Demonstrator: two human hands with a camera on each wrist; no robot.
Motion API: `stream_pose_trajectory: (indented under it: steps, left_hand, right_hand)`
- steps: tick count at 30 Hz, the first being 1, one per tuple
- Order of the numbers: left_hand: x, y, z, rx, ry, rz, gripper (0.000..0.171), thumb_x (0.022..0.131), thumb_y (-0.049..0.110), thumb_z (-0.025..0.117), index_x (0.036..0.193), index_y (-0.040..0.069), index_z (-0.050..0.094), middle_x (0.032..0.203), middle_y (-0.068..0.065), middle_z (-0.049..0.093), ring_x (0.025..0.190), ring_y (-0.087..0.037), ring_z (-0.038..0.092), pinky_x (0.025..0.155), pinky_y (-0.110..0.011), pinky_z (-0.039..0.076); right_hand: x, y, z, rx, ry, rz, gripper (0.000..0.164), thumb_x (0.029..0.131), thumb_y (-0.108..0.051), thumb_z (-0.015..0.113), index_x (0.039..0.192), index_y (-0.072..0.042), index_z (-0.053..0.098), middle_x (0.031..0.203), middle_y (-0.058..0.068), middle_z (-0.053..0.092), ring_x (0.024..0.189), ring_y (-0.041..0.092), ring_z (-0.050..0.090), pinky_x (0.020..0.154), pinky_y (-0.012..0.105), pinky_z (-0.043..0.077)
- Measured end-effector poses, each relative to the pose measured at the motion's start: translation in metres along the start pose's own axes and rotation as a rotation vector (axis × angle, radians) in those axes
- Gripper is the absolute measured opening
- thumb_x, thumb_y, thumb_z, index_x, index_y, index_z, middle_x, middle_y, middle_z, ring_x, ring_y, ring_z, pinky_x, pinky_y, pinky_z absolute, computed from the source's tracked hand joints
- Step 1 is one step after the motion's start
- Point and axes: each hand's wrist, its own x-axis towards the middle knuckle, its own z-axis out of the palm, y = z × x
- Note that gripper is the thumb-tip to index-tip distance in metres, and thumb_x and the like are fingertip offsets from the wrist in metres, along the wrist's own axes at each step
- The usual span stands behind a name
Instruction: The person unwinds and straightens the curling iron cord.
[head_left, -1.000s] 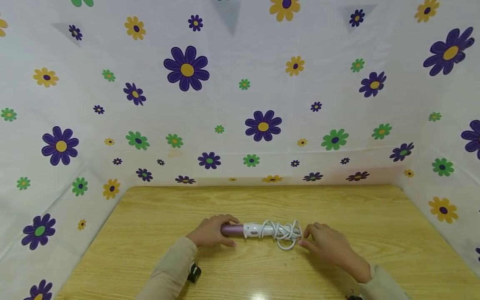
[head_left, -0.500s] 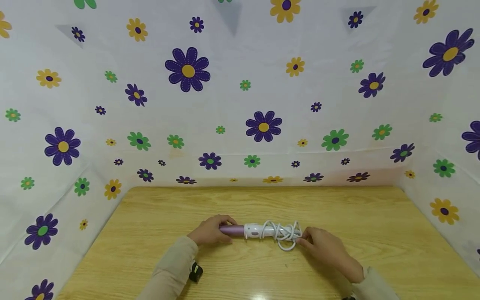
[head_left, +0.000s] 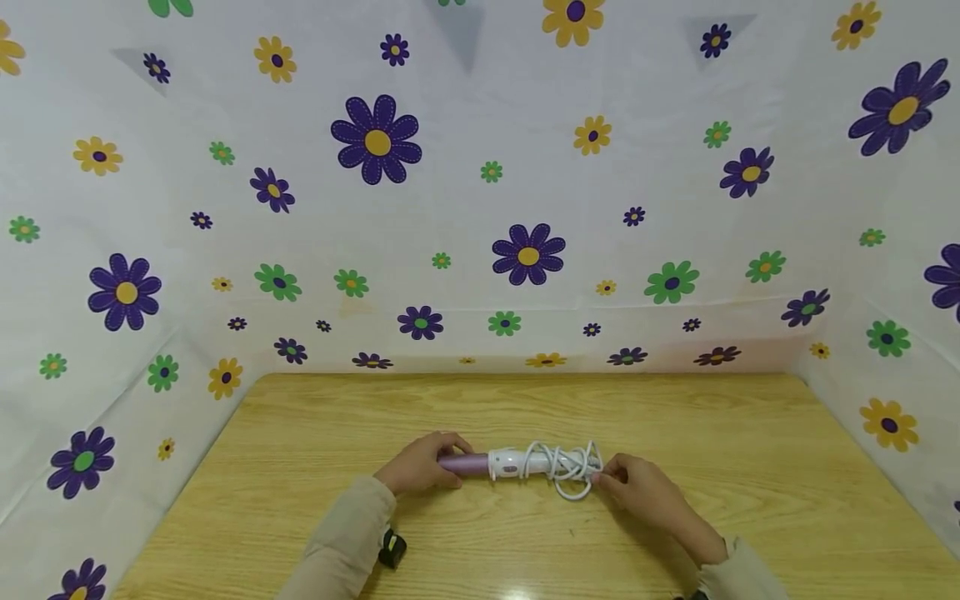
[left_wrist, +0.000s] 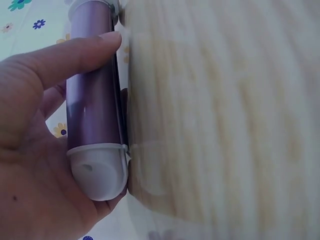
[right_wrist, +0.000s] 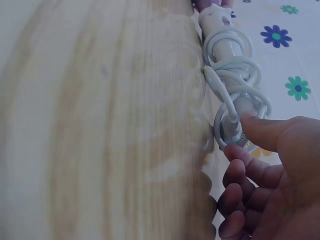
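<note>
A curling iron (head_left: 508, 463) with a purple barrel and white handle lies across the wooden table, barrel to the left. White cord (right_wrist: 234, 61) is wound in loose loops about its handle. My left hand (head_left: 414, 465) grips the barrel near its tip; in the left wrist view, the thumb crosses the purple barrel (left_wrist: 92, 115) and the white end cap (left_wrist: 100, 175) sits by the palm. At the handle end, my right hand (head_left: 648, 492) pinches the cord between thumb and index finger, its other fingers curled below and holding nothing.
The wooden table (head_left: 525, 533) spreads out around the hands. A white cloth (head_left: 450, 217) printed with purple, yellow and green flowers stands behind it and along both sides. A black strap piece (head_left: 392, 550) shows at the left sleeve.
My right hand has moved slightly left to the cord at the handle end, its thumb and index finger closing there. The left thumb has come in against the barrel. The curling iron has hardly shifted.
</note>
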Motion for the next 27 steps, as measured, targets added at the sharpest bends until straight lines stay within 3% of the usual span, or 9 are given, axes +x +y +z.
stream_pose_trajectory:
  steps: [6,15,21,27]
  left_hand:
    - [-0.0029,-0.0002,-0.0006,-0.025,-0.038,0.012,0.039,0.078,0.011,0.078,0.113,0.021,0.064,0.113,-0.012,0.065,0.098,-0.023,0.059,0.084,-0.042,0.048]
    - [-0.0066,0.0018,0.0009,0.005,-0.054,0.025,0.039,0.078,0.012,0.079,0.112,0.024,0.062,0.108,-0.010,0.066,0.095,-0.021,0.060,0.082,-0.042,0.049]
    - [-0.0072,0.0003,0.0026,-0.064,-0.069,0.037,0.042,0.076,0.010,0.079,0.112,0.022,0.062,0.103,-0.010,0.064,0.092,-0.020,0.058,0.080,-0.037,0.049]
    - [-0.0098,0.0000,0.0059,-0.091,-0.080,0.051,0.043,0.077,0.016,0.080,0.116,0.020,0.063,0.102,-0.010,0.065,0.089,-0.019,0.058,0.077,-0.034,0.048]
  right_hand:
    - [0.0036,0.0010,0.0008,0.059,-0.011,0.027,0.026,0.093,-0.029,0.062,0.093,-0.002,0.066,0.079,0.001,0.061,0.069,0.013,0.047,0.057,0.024,0.037]
    - [0.0043,0.0047,-0.0006,0.125,-0.012,0.029,0.027,0.093,-0.026,0.064,0.096,0.001,0.066,0.078,0.002,0.060,0.064,0.011,0.046,0.054,0.022,0.037]
    - [0.0064,0.0091,0.0004,0.177,-0.004,-0.009,0.033,0.092,-0.028,0.065,0.101,0.004,0.064,0.082,0.004,0.062,0.069,0.010,0.048,0.057,0.022,0.040]
    - [0.0073,0.0084,0.0037,0.205,0.000,0.040,0.032,0.088,-0.024,0.069,0.104,0.003,0.063,0.087,0.006,0.063,0.076,0.013,0.053,0.061,0.022,0.042]
